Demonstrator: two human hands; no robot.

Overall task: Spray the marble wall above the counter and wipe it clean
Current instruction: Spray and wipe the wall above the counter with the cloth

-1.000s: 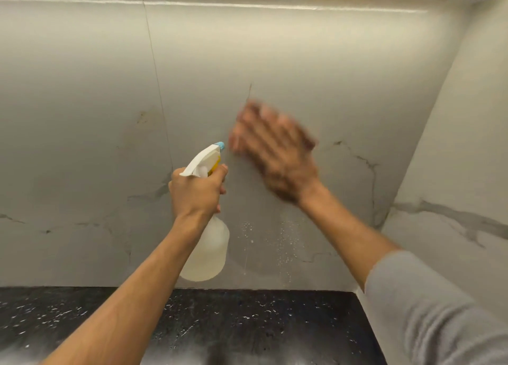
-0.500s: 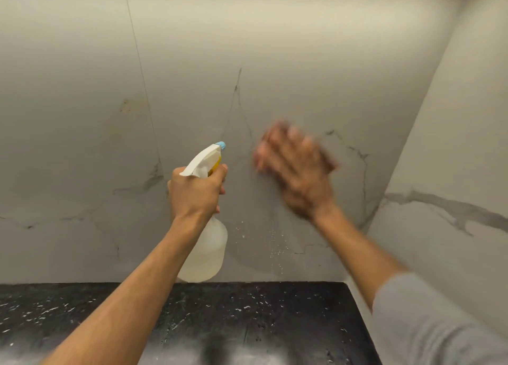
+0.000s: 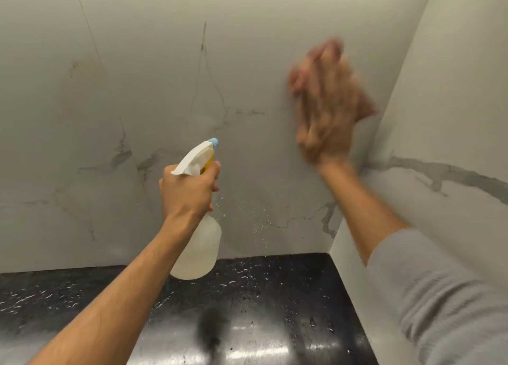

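Note:
My left hand grips the neck of a translucent spray bottle with a white trigger head and blue nozzle, held upright in front of the grey-veined marble wall. My right hand is blurred by motion, flat with straight fingers against the wall near the right corner. No cloth shows under it. Fine droplets cling to the wall low down, right of the bottle.
A black speckled counter runs below the wall, wet and glossy. A marble side wall closes the right end, forming a corner just right of my right hand.
My right hand has swept rightward and upward along the wall toward the corner. My left hand and the bottle have stayed in place.

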